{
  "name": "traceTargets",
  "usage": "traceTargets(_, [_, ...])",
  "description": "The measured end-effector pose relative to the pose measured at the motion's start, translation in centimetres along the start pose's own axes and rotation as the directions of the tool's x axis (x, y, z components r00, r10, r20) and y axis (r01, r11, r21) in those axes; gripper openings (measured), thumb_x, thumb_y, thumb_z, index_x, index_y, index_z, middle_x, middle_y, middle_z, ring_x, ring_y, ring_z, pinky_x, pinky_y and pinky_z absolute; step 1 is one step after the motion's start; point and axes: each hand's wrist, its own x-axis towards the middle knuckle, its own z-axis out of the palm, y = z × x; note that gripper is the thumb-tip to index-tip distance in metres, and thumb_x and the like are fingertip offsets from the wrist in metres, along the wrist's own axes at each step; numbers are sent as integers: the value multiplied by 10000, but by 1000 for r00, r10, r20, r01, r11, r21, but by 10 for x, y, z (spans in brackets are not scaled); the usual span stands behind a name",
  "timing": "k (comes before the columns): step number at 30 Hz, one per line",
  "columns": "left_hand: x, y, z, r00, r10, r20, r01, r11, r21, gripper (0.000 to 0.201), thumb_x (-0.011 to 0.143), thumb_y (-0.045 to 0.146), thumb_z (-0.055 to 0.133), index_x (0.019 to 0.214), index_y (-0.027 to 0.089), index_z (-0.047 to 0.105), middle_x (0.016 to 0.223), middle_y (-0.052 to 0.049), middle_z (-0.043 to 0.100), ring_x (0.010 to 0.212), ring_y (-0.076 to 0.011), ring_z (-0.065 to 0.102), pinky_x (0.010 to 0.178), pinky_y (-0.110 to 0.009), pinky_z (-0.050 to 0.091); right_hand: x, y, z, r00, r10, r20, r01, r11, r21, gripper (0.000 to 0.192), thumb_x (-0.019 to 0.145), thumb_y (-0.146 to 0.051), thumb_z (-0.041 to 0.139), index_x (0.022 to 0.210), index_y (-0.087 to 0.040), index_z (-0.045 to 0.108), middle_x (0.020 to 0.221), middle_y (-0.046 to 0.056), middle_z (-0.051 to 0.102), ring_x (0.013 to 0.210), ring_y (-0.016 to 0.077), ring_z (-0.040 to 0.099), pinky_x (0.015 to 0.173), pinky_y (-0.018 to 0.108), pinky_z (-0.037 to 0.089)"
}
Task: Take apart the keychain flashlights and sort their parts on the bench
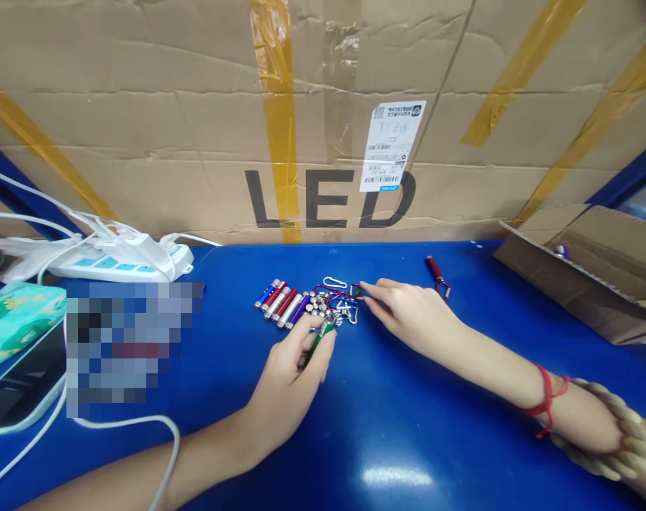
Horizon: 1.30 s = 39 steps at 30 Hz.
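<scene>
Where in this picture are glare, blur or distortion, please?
Head view: a white glare patch sits on the blue table near the bottom edge; a pixelated block hides something left of the left hand; the wide lens bends the cardboard wall and table edge; the right hand and small flashlights look fairly sharp.

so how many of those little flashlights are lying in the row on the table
5 in the row: blue at the left end, then red, silver, red and purple at the right. A green one is in the left hand, a dark red one lies apart.
</scene>
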Motion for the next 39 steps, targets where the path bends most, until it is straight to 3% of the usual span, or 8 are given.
traceTargets(5, [1,-2,0,999,26,-38,-27,1000,-12,170,909,360,448,934,197,487,617,44,472,531,-75,432,528,-171,358,-2,0,-1,1000,-16,1,16,999,51,281,931,-304,409,1080,-228,635,894,44,631,774,192,631,533,250,384])
traceTargets(9, [2,-3,0,999,22,-27,-23,999,-25,179,892,365,475,953,199,502,605,52,469,477,-67,415,483,-168,350,-6,-3,-4,989,-38,-140,77,957,279,291,922,-358,435,1056,-233,661,1054,52,603,797,172,621,622,268,445])
traceTargets(11, [3,-3,0,1000,16,-20,-17,999,-28,190,882,365,484,960,196,522,573,56,442,460,-70,395,459,-169,335,-8,-8,-8,982,-69,-177,152,845,513,300,914,-379,448,919,-214,698,962,43,627,767,147,611,621,247,458])
traceTargets(15, [2,-3,0,996,84,-42,-82,996,35,186,861,338,507,965,196,566,621,39,507,514,-82,428,500,-182,347,-13,-20,-14,990,-91,-104,135,469,873,273,851,-376,550,766,-164,699,763,29,629,575,90,581,520,203,472])
traceTargets(18, [0,-7,0,981,184,-60,-175,976,132,165,859,323,514,933,196,588,735,17,588,610,-102,489,593,-200,374,-15,-26,-14,999,-37,-21,31,292,956,205,754,-351,665,774,-151,709,742,30,631,504,73,557,439,177,462])
traceTargets(22, [-3,-8,-1,975,220,-27,-207,948,243,199,886,352,476,872,193,595,640,36,529,522,-90,397,549,-211,326,-16,-30,-12,997,-26,71,-66,162,985,195,721,-341,694,719,-146,699,693,24,604,502,67,550,398,137,452])
traceTargets(30, [-2,-4,-5,988,146,57,-155,962,225,259,920,362,357,930,209,566,620,47,449,523,-92,383,553,-218,293,-20,-34,-10,998,-5,-66,66,211,975,149,783,-267,637,708,-145,676,716,9,561,504,54,554,421,141,474])
traceTargets(39, [1,-2,-5,1000,16,24,-21,972,234,310,907,410,339,868,220,580,567,50,410,504,-99,362,535,-229,261,-18,-33,-13,994,18,-106,98,251,963,144,793,-262,628,766,-139,700,747,21,577,496,49,550,406,141,468])
